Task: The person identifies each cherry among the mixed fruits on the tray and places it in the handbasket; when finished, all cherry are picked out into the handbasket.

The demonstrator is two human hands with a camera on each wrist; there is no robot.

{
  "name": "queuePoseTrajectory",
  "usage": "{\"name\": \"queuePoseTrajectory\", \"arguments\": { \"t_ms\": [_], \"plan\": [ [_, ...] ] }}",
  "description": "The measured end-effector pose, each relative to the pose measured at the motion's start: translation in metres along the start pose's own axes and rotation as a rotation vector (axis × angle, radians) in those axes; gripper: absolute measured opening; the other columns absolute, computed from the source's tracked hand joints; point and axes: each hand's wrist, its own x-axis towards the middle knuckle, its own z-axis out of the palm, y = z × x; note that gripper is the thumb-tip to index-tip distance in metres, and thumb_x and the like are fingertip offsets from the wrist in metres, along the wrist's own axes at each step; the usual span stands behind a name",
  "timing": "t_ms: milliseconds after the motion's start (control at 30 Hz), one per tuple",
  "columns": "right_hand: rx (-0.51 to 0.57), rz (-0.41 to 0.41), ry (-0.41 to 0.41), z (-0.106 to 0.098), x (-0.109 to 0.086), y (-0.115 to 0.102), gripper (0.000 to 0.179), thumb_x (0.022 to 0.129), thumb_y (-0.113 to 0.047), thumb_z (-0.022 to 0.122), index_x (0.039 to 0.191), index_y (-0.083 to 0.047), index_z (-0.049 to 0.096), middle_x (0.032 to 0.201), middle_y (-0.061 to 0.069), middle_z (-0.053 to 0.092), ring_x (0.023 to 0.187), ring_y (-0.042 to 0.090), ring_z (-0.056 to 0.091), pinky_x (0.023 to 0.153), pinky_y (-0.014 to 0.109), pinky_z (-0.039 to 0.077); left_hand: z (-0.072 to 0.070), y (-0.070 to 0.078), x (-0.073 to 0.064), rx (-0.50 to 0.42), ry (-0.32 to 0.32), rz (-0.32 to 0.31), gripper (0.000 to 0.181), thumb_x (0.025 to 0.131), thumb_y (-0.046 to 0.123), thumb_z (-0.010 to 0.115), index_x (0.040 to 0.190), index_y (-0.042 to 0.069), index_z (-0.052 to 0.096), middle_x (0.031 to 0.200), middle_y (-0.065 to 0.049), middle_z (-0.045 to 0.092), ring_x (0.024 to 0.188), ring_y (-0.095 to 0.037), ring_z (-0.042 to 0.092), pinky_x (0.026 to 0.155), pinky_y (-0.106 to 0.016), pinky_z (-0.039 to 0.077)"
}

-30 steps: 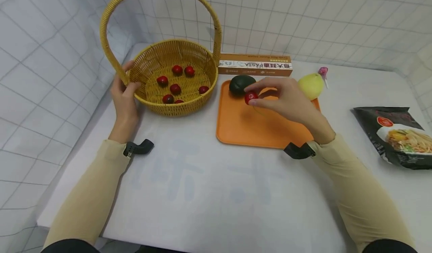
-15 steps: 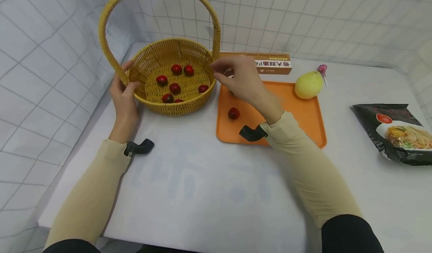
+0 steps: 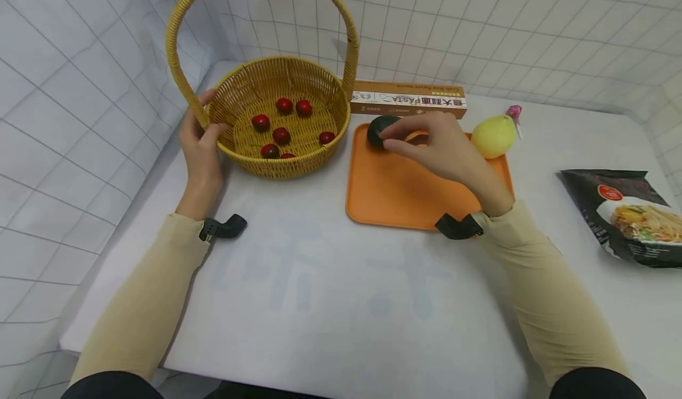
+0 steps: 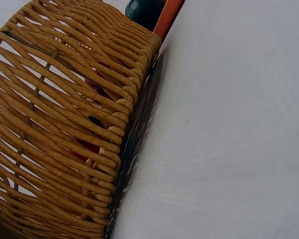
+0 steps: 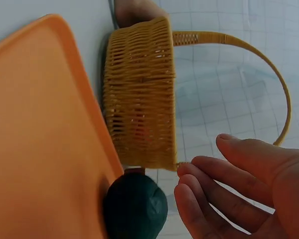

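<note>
My left hand (image 3: 201, 144) grips the left side of the yellow wicker basket (image 3: 282, 167), thumb over the rim beside the handle's base. Several red cherries (image 3: 284, 105) lie in the basket; only bits show through the weave in the left wrist view. My right hand (image 3: 434, 150) is over the orange tray (image 3: 394, 203), next to a dark green avocado (image 3: 379, 128). In the right wrist view, the right hand's thumb and loosely bent fingers (image 5: 189, 199) are apart, with nothing seen between them. Part of the tray is hidden beneath that hand.
A brown pasta box (image 3: 410, 98) lies behind the tray. By the tray's back right corner are a yellow pear-shaped fruit (image 3: 492, 137) and a pink-wrapped lollipop (image 3: 514, 113). A black noodle packet (image 3: 626, 218) lies far right. Gridded white walls stand behind and left.
My right hand, holding a cherry a second ago, went left to the basket's rim, then back over the tray. A cherry seen on the tray half a second ago is out of sight.
</note>
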Motion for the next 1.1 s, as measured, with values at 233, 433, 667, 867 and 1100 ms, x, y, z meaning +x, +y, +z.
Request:
{"name": "queuePoseTrajectory", "arguments": {
  "t_ms": [233, 433, 667, 867, 1100],
  "plan": [
    [-0.031, 0.099, -0.024, -0.021, -0.039, 0.028, 0.024, 0.101, -0.034, 0.072, 0.119, -0.021, 0.08, 0.11, -0.006, 0.078, 0.102, 0.007, 0.068, 0.093, 0.026, 0.056, 0.001, 0.0, 0.0, -0.036, 0.011, -0.006, 0.06, 0.086, -0.004, 0.052, 0.142, 0.015, 0.067, 0.15, 0.0, 0.06, 0.14, -0.016, 0.049, 0.109, -0.022, 0.037],
    [-0.059, 0.135, 0.004, -0.038, -0.07, 0.046, 0.024, 0.1, -0.029, 0.074, 0.119, -0.017, 0.08, 0.11, -0.005, 0.078, 0.1, 0.004, 0.067, 0.089, 0.011, 0.051, 0.001, 0.001, 0.0, -0.044, 0.013, -0.015, 0.06, 0.087, -0.004, 0.052, 0.142, 0.015, 0.067, 0.151, 0.0, 0.06, 0.141, -0.015, 0.048, 0.11, -0.022, 0.036],
    [-0.019, 0.224, -0.022, -0.05, -0.102, 0.066, 0.028, 0.097, -0.022, 0.078, 0.124, -0.021, 0.079, 0.12, 0.001, 0.077, 0.105, -0.001, 0.065, 0.09, 0.007, 0.048, 0.003, 0.002, 0.001, -0.042, 0.003, -0.015, 0.06, 0.087, -0.004, 0.051, 0.142, 0.015, 0.066, 0.151, 0.001, 0.059, 0.141, -0.016, 0.048, 0.11, -0.023, 0.036],
    [0.044, 0.246, -0.117, -0.057, -0.117, 0.085, 0.037, 0.093, -0.018, 0.082, 0.129, -0.018, 0.076, 0.127, 0.001, 0.075, 0.112, 0.003, 0.065, 0.09, 0.011, 0.051, 0.003, 0.003, 0.002, -0.046, 0.001, -0.024, 0.06, 0.087, -0.003, 0.052, 0.142, 0.017, 0.067, 0.152, 0.001, 0.059, 0.14, -0.016, 0.048, 0.107, -0.02, 0.037],
    [0.142, 0.27, -0.276, -0.063, -0.127, 0.102, 0.05, 0.089, -0.019, 0.085, 0.137, -0.019, 0.07, 0.138, 0.0, 0.07, 0.115, 0.009, 0.068, 0.093, 0.018, 0.053, 0.003, 0.001, 0.001, -0.067, 0.02, -0.017, 0.06, 0.085, -0.005, 0.053, 0.14, 0.016, 0.069, 0.149, 0.0, 0.061, 0.137, -0.016, 0.049, 0.104, -0.021, 0.037]
  ]
}}
